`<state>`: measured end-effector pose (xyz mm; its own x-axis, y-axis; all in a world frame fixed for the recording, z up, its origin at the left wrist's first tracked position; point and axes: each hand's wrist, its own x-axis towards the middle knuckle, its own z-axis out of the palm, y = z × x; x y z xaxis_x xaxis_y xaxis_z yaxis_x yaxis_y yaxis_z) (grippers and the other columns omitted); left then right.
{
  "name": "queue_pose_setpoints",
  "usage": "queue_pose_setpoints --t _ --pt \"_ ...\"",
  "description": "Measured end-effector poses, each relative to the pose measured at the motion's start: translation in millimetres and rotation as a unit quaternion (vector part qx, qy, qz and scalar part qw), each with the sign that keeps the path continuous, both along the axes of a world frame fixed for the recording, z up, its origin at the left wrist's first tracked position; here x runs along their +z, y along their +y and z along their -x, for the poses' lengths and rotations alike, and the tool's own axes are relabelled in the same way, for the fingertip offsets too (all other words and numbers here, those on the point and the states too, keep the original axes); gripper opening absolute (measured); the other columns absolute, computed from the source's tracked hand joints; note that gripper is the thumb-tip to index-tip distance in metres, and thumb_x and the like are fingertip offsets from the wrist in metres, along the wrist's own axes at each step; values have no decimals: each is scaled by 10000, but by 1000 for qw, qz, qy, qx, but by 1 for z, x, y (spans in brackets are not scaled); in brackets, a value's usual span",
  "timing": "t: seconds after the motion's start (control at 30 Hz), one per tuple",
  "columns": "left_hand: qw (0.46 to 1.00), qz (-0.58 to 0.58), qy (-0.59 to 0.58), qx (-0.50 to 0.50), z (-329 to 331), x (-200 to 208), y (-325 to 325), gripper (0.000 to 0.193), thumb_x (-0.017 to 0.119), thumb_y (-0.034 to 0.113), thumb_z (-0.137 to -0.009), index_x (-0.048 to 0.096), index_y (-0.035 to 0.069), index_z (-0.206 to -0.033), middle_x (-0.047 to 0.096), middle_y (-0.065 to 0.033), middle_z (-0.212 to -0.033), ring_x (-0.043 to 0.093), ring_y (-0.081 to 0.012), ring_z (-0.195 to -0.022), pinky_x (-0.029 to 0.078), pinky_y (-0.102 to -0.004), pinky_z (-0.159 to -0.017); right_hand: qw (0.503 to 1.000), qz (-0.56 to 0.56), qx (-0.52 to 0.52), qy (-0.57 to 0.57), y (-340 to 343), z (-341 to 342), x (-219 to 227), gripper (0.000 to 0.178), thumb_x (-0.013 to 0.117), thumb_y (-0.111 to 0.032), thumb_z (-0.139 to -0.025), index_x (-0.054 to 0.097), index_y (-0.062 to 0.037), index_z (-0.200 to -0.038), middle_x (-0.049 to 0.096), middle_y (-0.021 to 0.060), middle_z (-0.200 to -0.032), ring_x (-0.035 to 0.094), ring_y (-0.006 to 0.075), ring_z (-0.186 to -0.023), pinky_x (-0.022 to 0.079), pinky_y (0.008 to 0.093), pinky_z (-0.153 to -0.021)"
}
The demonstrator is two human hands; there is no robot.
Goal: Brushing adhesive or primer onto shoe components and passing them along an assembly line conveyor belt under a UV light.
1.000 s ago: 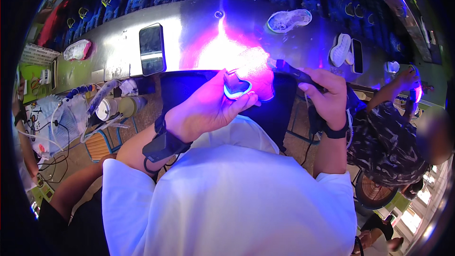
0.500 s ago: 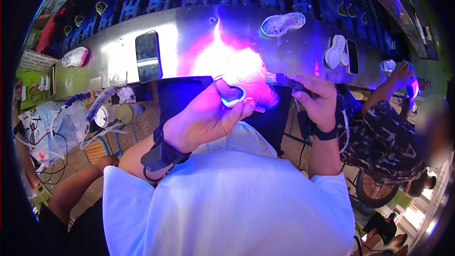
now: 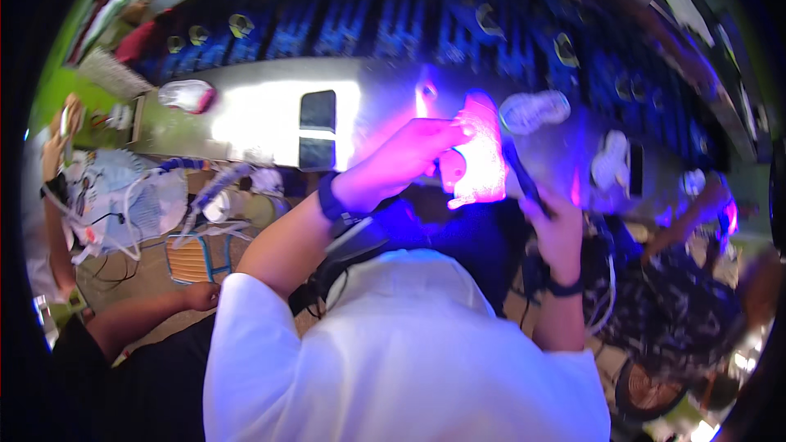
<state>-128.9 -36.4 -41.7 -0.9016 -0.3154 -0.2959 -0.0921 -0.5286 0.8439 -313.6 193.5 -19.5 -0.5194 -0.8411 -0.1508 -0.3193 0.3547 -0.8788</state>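
Between the near table edge and my body, my left hand [image 3: 417, 151] grips a shoe [image 3: 485, 151] by its left side. The shoe glows pink and white under violet light, its long side pointing away from me. Glare washes out its detail. To its right, my right hand [image 3: 557, 229] is closed around a slim dark-handled brush [image 3: 522, 176] that slants up and left beside the shoe. Whether the brush's tip touches the shoe cannot be made out. Closest beyond them lies a pale sole [image 3: 535, 111] on the metal table [image 3: 270, 74].
A phone [image 3: 318, 133] lies left of my left hand. A white and pink shoe piece [image 3: 188, 96] sits farther left. At the right are another pale sole [image 3: 611, 162] and a dark phone [image 3: 636, 170]. Blue-lit slatted racks [image 3: 393, 29] with shoes run behind. Co-workers sit on both sides.
The shoe has swung from lying crosswise to pointing away from me, and my left hand has moved up with it. The brush has turned steeper. The whole view has shifted.
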Motion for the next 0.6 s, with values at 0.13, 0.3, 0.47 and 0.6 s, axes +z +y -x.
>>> queue_pose_setpoints --t 0.13,0.3,0.47,0.6 --pt "808 546 -205 89 33 13 -105 689 681 531 -910 623 -55 -1267 723 -239 -1097 709 -329 -1037 536 -423 -908 998 31 -15 -61 19 15 -14 390 698 -44 -928 638 23 -1306 693 40 -1041 626 116 -889 511 262 -830" --pt "608 673 -410 94 59 11 -241 515 633 496 -882 728 13 -1032 738 -222 -978 724 -388 -927 581 -466 -811 988 24 -93 -121 43 47 -31 489 607 4 -954 537 -26 -1438 667 7 -1021 567 65 -744 478 215 -670" --pt "570 642 -507 83 88 -41 -317 420 589 446 -912 770 88 -1033 747 -149 -1069 720 -349 -1001 571 -444 -856 977 -16 -158 -142 49 53 -42 559 582 59 -932 506 -59 -1473 656 -5 -965 474 24 -628 375 175 -526" --pt "579 578 -571 64 106 -79 -333 402 573 403 -911 762 108 -1107 735 -133 -1165 705 -299 -1101 560 -427 -905 967 65 -172 -178 35 66 -63 569 579 60 -939 483 -63 -1486 655 7 -971 470 24 -621 366 172 -516"
